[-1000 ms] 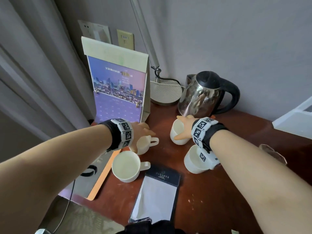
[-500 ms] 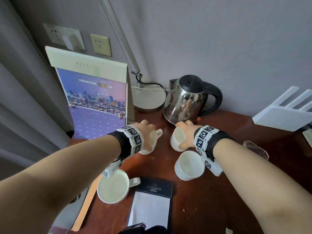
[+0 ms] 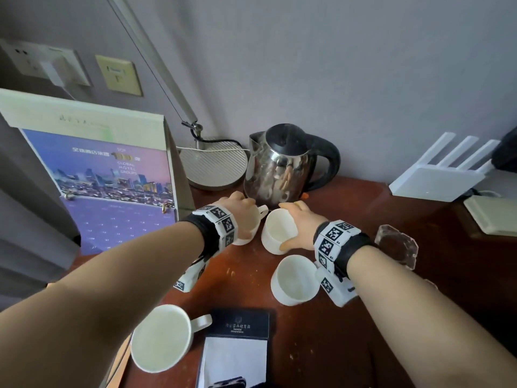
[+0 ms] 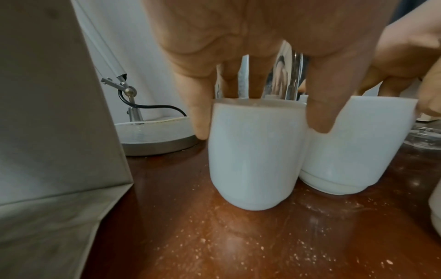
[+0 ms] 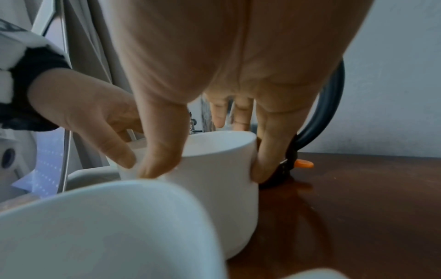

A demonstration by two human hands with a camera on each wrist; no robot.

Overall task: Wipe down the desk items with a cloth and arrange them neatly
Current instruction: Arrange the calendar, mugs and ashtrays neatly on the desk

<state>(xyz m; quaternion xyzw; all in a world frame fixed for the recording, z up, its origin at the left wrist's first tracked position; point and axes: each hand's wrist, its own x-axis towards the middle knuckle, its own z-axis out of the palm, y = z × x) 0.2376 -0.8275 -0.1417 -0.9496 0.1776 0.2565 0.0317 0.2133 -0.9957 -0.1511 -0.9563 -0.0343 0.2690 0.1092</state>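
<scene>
Near edge: notepad (image 3: 237, 348), dark header, writing too small to read; loose mug (image 3: 161, 337) left of it, another (image 3: 295, 280) mid-desk. Further in, left hand (image 3: 243, 217) curls over one mug (image 4: 253, 154), right hand (image 3: 298, 228) clamps its neighbour (image 5: 222, 175); both stand on the desk (image 3: 363, 317), nearly touching. Risk: rims clink or bump the kettle (image 3: 282, 163) just behind. Calendar (image 3: 112, 175), far left: "TOP 100", "GLOBAL HOTEL GROUPS"

The left hand (image 3: 242, 217) covers most of one cup (image 3: 253, 224), leaving only the handle and part of the rim visible; the notepad (image 3: 237, 351) is cut off by the head view's bottom edge, its print too small to read, and a cup (image 5: 107, 226) blurs the right wrist view
</scene>
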